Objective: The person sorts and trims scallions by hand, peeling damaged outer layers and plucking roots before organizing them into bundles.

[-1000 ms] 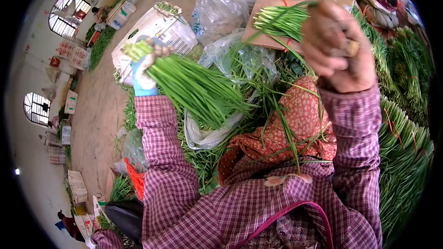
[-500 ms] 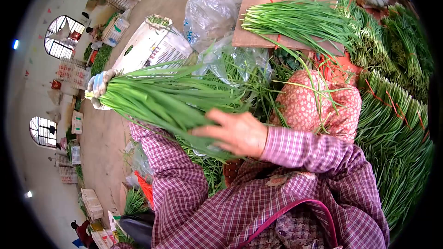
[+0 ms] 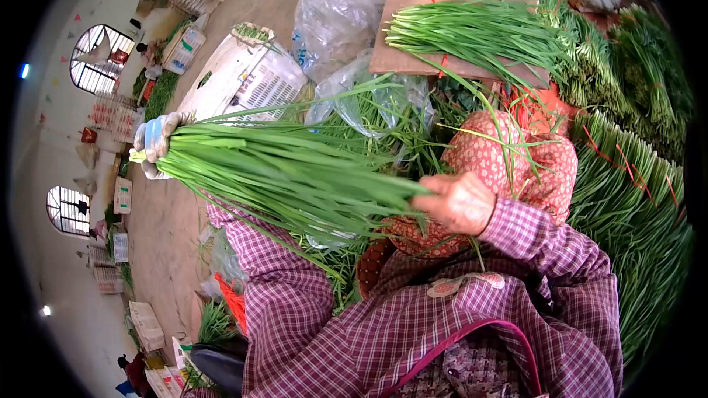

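Observation:
My left hand point(image 3: 155, 141), in a pale glove with a blue band, is closed around the stem end of a bunch of green chives point(image 3: 295, 169). Its long leaves stretch rightward across my lap. My right hand point(image 3: 461, 203), bare, is closed at the leaf tips, with the fingers bent around some of them. Under the bunch lie loose chives point(image 3: 346, 269), partly inside a clear plastic bag point(image 3: 405, 99). A few stray leaves rest on my red patterned trouser knee point(image 3: 479, 147).
Another chive bunch point(image 3: 472, 29) lies on a brown board point(image 3: 398, 55) with red ties. Tied bundles point(image 3: 627, 228) are stacked along the right. A white crate point(image 3: 269, 81) and a clear bag point(image 3: 335, 29) stand ahead; red strings point(image 3: 232, 301) lie at lower left.
My right hand has moved right along the leaves to their tips, and its fingers have gone from spread to closed. My left hand keeps its hold, nearly still.

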Tool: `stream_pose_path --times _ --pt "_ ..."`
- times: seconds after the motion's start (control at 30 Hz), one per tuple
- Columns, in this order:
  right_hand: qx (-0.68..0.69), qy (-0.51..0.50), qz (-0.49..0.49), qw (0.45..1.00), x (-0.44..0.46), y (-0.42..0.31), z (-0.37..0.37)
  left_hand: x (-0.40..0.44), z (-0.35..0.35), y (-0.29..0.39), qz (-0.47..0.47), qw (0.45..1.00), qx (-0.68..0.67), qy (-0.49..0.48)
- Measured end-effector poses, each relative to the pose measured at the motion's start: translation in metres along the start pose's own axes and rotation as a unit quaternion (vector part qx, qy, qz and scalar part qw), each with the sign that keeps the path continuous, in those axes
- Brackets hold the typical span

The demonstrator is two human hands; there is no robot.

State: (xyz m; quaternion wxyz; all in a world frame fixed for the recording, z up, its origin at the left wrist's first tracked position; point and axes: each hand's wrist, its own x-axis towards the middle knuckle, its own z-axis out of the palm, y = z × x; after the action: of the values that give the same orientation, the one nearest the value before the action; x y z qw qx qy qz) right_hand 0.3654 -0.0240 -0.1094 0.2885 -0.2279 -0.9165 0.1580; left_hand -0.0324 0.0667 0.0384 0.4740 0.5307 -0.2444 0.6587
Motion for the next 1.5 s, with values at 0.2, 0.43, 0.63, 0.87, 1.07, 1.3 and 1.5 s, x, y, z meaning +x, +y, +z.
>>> stream_pose_path --times 0.2,0.43,0.63,0.87,1.07,1.3,1.5 --pt "-0.096 0.042 0.101 0.989 -0.005 0.049 -0.04 0.005 0.067 -0.036 -0.167 0.848 0.488 0.125" --pt "-0.054 0.156 0.165 0.972 0.007 0.058 -0.075 -0.057 0.132 -0.213 -0.27 0.376 0.78 -0.422" --pt "0.082 0.272 0.265 0.921 -0.033 0.056 -0.097 -0.187 0.204 -0.329 -0.357 0.462 0.601 -0.546" --pt "0.183 0.07 0.334 0.922 -0.022 -0.008 -0.097 -0.253 0.25 -0.349 -0.252 0.434 0.624 -0.598" --pt "-0.059 -0.049 0.172 0.982 -0.011 -0.024 -0.03 -0.256 0.256 -0.349 -0.245 0.447 0.61 -0.607" --pt "0.027 -0.138 0.118 0.983 -0.02 -0.025 -0.018 -0.251 0.26 -0.351 -0.252 0.482 0.603 -0.583" --pt "0.014 0.001 0.2 0.98 -0.002 -0.018 -0.045 -0.24 0.235 -0.34 -0.317 0.569 0.58 -0.489"
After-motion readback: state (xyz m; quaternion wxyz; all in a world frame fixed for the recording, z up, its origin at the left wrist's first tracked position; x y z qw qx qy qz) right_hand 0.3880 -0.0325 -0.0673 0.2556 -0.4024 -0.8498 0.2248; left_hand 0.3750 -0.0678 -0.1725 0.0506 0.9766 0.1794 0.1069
